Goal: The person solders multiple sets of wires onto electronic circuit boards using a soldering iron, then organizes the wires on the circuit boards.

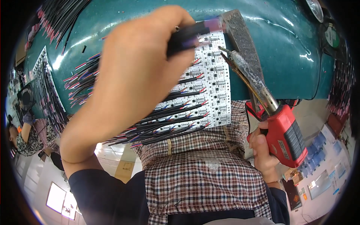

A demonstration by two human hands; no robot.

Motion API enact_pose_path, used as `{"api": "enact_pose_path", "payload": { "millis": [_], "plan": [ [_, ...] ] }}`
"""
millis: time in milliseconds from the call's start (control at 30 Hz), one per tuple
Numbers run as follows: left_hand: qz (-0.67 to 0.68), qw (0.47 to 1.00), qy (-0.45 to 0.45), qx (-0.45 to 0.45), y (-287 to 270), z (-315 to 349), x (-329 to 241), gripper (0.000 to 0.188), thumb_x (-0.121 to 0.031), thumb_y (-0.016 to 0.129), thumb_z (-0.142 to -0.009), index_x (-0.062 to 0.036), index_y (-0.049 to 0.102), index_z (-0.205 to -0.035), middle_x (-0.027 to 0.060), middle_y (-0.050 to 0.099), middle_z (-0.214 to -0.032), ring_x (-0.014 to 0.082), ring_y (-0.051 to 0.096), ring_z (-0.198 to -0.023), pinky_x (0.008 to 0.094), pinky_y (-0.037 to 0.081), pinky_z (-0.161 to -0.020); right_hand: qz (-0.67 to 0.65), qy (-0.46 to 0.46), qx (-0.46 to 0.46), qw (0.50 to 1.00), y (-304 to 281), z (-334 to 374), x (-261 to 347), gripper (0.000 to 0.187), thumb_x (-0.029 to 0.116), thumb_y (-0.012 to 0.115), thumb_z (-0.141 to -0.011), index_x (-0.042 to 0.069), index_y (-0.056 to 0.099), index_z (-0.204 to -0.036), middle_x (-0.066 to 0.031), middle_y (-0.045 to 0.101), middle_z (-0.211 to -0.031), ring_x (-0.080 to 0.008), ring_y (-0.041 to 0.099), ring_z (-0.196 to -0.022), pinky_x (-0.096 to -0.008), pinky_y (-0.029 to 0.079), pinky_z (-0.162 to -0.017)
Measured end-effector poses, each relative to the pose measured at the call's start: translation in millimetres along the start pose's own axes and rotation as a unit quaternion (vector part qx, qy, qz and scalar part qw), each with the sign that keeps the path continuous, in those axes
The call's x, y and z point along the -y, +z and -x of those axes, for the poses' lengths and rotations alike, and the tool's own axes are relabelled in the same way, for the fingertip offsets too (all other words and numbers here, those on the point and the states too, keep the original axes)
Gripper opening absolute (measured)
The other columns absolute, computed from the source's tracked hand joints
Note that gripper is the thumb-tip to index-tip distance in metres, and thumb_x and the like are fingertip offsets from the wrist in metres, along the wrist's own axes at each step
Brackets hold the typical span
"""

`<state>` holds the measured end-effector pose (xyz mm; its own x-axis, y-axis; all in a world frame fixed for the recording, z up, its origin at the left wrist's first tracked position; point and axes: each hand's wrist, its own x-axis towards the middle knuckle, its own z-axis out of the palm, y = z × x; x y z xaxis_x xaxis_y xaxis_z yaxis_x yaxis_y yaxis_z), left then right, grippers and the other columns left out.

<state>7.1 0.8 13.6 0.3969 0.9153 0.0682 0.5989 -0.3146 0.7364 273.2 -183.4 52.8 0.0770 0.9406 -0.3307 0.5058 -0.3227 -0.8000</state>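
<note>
My left hand (pixel 140 52) is closed around a bundle of black cables (pixel 187 37), whose reddish ends point right; this bundle is blurred. Below it lies a white panel of small circuit boards (pixel 219 90), with black cables (pixel 180 110) in rows across it and coloured wire ends at the left. My right hand (pixel 264 153) grips a red soldering gun (pixel 285 135) by its handle, fingers near the trigger. The gun's metal barrel points up and left, and its tip (pixel 220 48) is close to the panel's right edge. The left hand hides part of the panel.
A long grey bar (pixel 245 45) lies on the green table (pixel 296 71), right of the panel and behind the gun's barrel. More black cables (pixel 62 18) lie at the far left, others (pixel 341 86) at the right edge. Another person (pixel 32 135) sits at the left.
</note>
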Motion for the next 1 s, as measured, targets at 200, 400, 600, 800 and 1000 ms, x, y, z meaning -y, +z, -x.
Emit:
{"api": "enact_pose_path", "payload": {
  "millis": [200, 400, 600, 800, 1000],
  "plan": [
    [-0.009, 0.999, 0.028, 0.013, 25.9, 11.2, 9.6, 0.021, -0.011, 0.080, -0.082, -0.0011, 0.062, -0.087, 0.0091, 0.057, -0.065, 0.0196, 0.052, -0.052, 0.0310, 0.042, -0.052, 0.091, -0.024, 0.063, 0.994, 2.4, 1.5, -7.1, 0.030, 0.008, 0.058, -0.096, 0.000, 0.054, -0.125, -0.0017, 0.052, -0.072, -0.0083, 0.047, -0.056, -0.0231, 0.038, -0.052],
    [-0.016, 1.000, 0.025, -0.002, 31.4, 14.8, 10.8, 0.021, -0.010, 0.080, -0.080, -0.0015, 0.062, -0.086, 0.0100, 0.059, -0.066, 0.0220, 0.056, -0.054, 0.0321, 0.044, -0.053, 0.102, 0.016, 0.033, 0.994, 5.5, -6.7, -1.3, 0.025, 0.010, 0.078, -0.081, 0.004, 0.073, -0.104, -0.0120, 0.072, -0.095, -0.0278, 0.070, -0.082, -0.0368, 0.055, -0.073],
    [-0.019, 0.999, 0.035, -0.016, 33.0, 14.1, 11.3, 0.020, -0.009, 0.080, -0.080, -0.0017, 0.062, -0.086, 0.0109, 0.060, -0.067, 0.0245, 0.058, -0.055, 0.0328, 0.045, -0.053, 0.079, 0.064, 0.012, 0.995, 9.7, -6.6, 2.4, 0.027, 0.009, 0.080, -0.080, 0.002, 0.072, -0.105, -0.0139, 0.072, -0.098, -0.0295, 0.070, -0.086, -0.0383, 0.055, -0.077],
    [-0.036, 0.998, 0.048, -0.017, 33.8, 12.4, 13.2, 0.021, -0.009, 0.079, -0.078, -0.0021, 0.061, -0.084, 0.0118, 0.062, -0.068, 0.0274, 0.061, -0.057, 0.0350, 0.046, -0.054, 0.060, 0.066, 0.001, 0.996, 10.6, -10.2, 3.6, 0.028, 0.009, 0.080, -0.081, 0.002, 0.072, -0.107, -0.0130, 0.072, -0.100, -0.0289, 0.070, -0.088, -0.0380, 0.055, -0.079],
    [-0.053, 0.998, 0.042, -0.004, 32.9, 8.6, 13.4, 0.021, -0.012, 0.079, -0.077, -0.0022, 0.061, -0.083, 0.0125, 0.062, -0.068, 0.0291, 0.062, -0.059, 0.0366, 0.047, -0.055, 0.076, 0.009, 0.008, 0.997, 10.1, -8.1, 9.4, 0.010, 0.000, 0.058, -0.092, -0.001, 0.059, -0.102, -0.0035, 0.056, -0.072, -0.0094, 0.050, -0.055, -0.0236, 0.040, -0.051]
  ]
}}
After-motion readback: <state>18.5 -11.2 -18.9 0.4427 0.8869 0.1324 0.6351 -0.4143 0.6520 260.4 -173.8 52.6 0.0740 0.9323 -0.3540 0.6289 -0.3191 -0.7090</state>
